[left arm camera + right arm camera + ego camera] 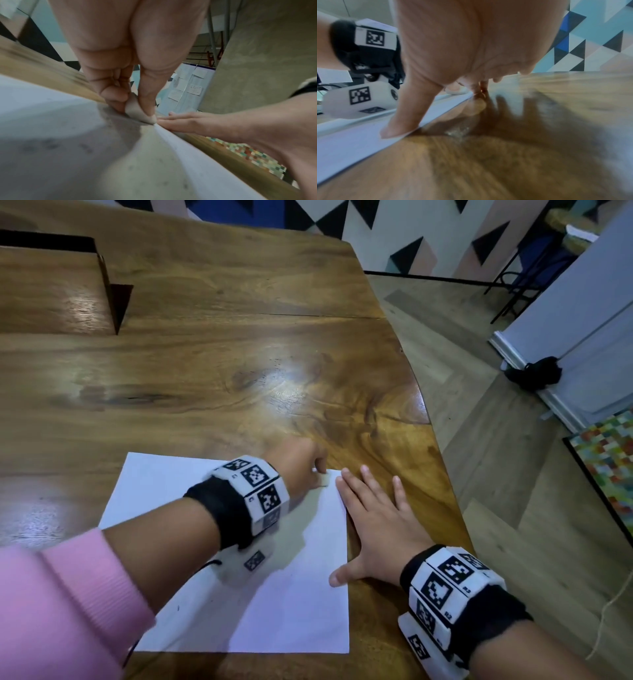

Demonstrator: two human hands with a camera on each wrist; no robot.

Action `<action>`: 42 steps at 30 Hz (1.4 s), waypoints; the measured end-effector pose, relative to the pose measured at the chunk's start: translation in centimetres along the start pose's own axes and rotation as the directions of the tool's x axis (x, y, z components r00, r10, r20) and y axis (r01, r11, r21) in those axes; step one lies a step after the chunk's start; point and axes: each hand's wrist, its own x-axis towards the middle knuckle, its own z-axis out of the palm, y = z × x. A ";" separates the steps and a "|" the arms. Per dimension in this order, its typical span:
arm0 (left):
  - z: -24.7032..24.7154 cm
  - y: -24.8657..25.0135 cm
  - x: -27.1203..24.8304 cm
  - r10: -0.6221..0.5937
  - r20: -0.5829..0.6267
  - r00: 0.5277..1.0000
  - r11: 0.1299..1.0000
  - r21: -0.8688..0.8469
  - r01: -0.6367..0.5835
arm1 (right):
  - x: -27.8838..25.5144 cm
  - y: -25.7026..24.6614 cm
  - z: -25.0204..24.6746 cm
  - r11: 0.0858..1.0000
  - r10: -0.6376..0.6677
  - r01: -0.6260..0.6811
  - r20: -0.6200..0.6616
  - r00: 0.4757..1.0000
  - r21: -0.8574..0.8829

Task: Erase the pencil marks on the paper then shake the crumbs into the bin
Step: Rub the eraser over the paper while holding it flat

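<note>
A white sheet of paper (239, 594) lies on the wooden table (205, 371) near its front right corner. My left hand (301, 463) reaches across the sheet to its far right corner and pinches a small whitish eraser (137, 112) between thumb and fingers, its tip pressed on the paper (51, 121). Small dark specks dot the sheet in the left wrist view. My right hand (373, 518) lies flat with straight fingers along the paper's right edge, thumb (399, 121) on the paper (351, 146), the other fingers on the wood. No bin shows in any view.
The table's curved right edge (424, 405) runs close to my right hand, with wood-look floor beyond. A dark slot (109, 292) cuts into the tabletop at the far left. A colourful checkered mat (609, 467) and a black object (534, 373) lie on the floor at the right.
</note>
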 end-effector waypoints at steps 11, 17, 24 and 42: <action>1.1 0.9 -1.0 0.071 0.102 0.992 0.997 -0.016 -0.070 | 0.2 0.2 0.3 0.999 0.017 -0.017 0.002 1.000 0.028; 1.9 0.9 -4.4 0.146 0.164 0.976 0.987 0.036 -0.154 | 0.2 0.2 0.2 0.999 0.030 -0.031 0.010 0.999 0.031; 2.0 -0.5 -5.6 0.148 0.178 0.973 0.988 0.020 -0.154 | 0.0 -0.2 0.0 1.000 0.012 -0.012 0.034 0.999 -0.020; 3.3 0.8 -6.5 0.161 0.158 0.974 0.986 0.005 -0.164 | 0.1 -0.4 -0.2 0.999 0.006 -0.002 0.065 0.998 -0.051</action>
